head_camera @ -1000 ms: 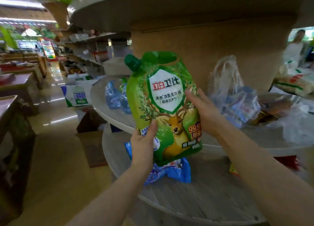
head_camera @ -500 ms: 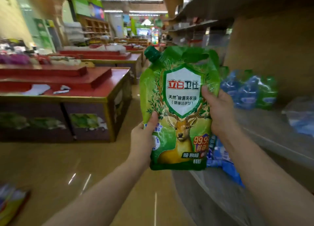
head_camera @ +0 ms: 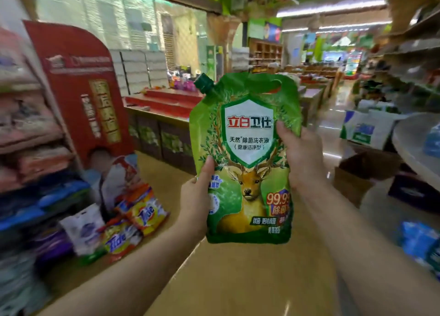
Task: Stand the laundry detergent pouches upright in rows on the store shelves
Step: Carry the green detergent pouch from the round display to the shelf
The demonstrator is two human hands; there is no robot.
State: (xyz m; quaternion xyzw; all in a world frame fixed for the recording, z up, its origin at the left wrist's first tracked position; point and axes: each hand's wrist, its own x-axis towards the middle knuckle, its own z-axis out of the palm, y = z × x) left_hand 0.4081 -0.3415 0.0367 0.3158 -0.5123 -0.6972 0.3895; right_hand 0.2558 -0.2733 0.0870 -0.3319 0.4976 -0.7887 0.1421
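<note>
A green laundry detergent pouch (head_camera: 247, 139) with a deer picture and a dark green spout cap is held upright in mid-air in front of me, over the aisle floor. My left hand (head_camera: 196, 199) grips its lower left edge, thumb on the front. My right hand (head_camera: 300, 156) grips its right edge, thumb across the front. Blue pouches (head_camera: 419, 244) lie at the lower right, and another blue pouch (head_camera: 432, 142) rests on the round wooden shelf (head_camera: 409, 146) at the right edge.
A shelf unit (head_camera: 31, 149) with folded textiles stands at the left beside a red display stand (head_camera: 78, 89). Tide detergent bags (head_camera: 133, 227) lie at its foot. An open cardboard box (head_camera: 362, 173) sits on the floor at right. Red display tables (head_camera: 166, 106) stand behind the pouch.
My view has swung left, away from the round shelf toward the aisle and the left shelf unit. Both hands keep the same hold on the green pouch.
</note>
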